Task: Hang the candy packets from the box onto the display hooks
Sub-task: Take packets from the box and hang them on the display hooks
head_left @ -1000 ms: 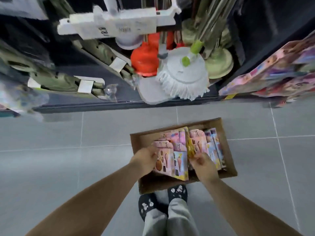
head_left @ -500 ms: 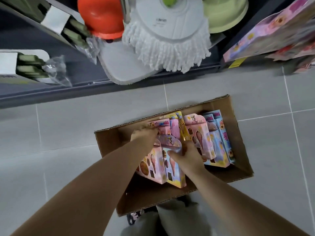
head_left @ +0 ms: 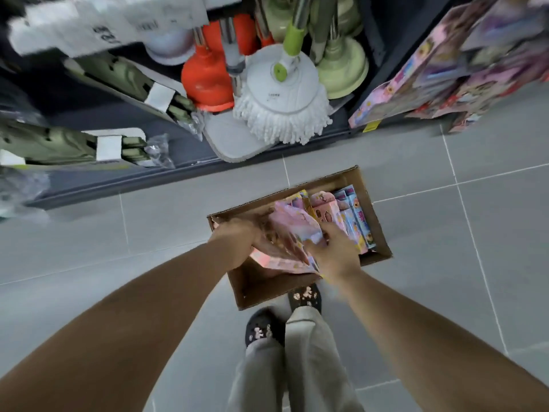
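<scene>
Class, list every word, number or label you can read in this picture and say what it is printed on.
No text reads clearly.
White mop head: small grey brand mark, too small to read.
White hanging card: dark digits, blurred.
Yellow shelf label: unreadable.
Candy packets: print blurred.

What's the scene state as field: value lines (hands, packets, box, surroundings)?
left hand: grips the left side of the pink packet bundle
right hand: fingers curled on the bundle's right side
bundle pose: tilted, over the box; blurred
box: open cardboard, on the tiled floor, just ahead of the shoes
remaining packets: upright in the box's right part
hung packets: on the display at upper right
mop head: white, on the shelf beyond the box
</scene>
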